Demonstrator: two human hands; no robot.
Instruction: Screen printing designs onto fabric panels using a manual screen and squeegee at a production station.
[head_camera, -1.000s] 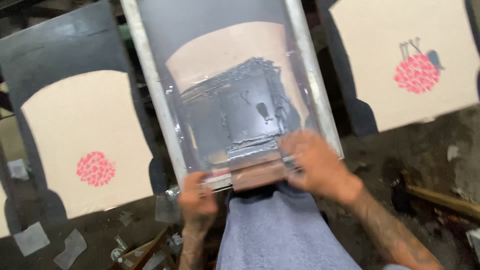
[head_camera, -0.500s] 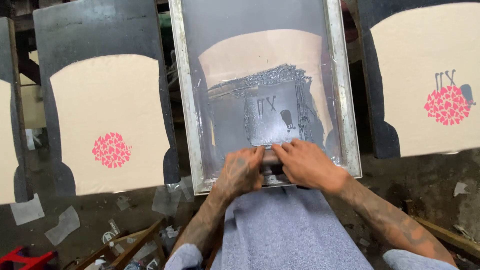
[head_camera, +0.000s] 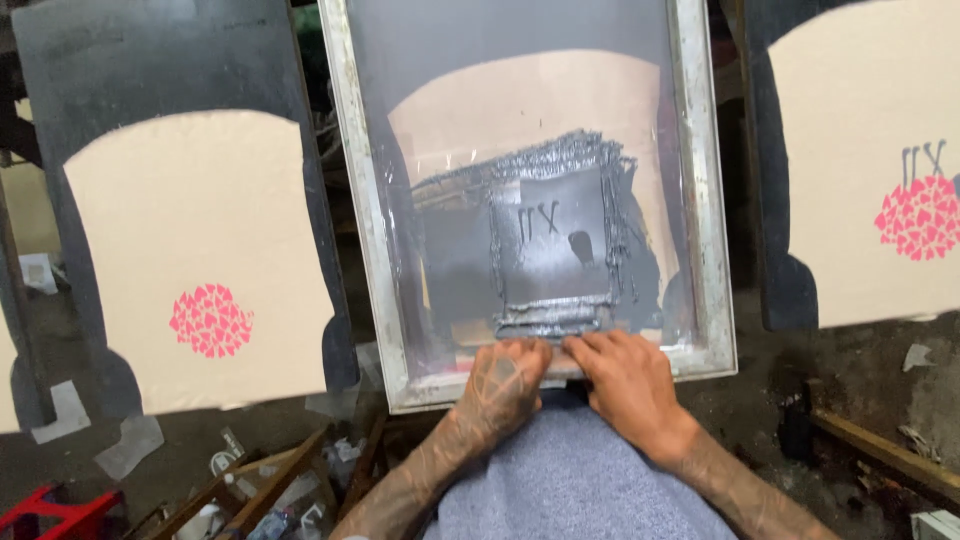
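A metal-framed printing screen (head_camera: 358, 200) lies in front of me, its mesh smeared with dark grey ink (head_camera: 550, 240). A beige fabric piece (head_camera: 520, 100) shows through the mesh underneath. My left hand (head_camera: 505, 385) and my right hand (head_camera: 625, 385) sit side by side at the screen's near edge. Both are closed over a squeegee (head_camera: 556, 347), which is mostly hidden under my fingers, just below a ridge of ink.
On a dark board to the left lies beige fabric (head_camera: 190, 230) with a pink heart cluster (head_camera: 210, 320). The board on the right holds beige fabric (head_camera: 860, 130) with pink hearts (head_camera: 920, 215) and grey marks. Wooden slats and clutter (head_camera: 260, 490) sit low left.
The squeegee has come to the near edge of the screen. My left hand slid from its left end to the middle, beside my right hand. The view shifted right.
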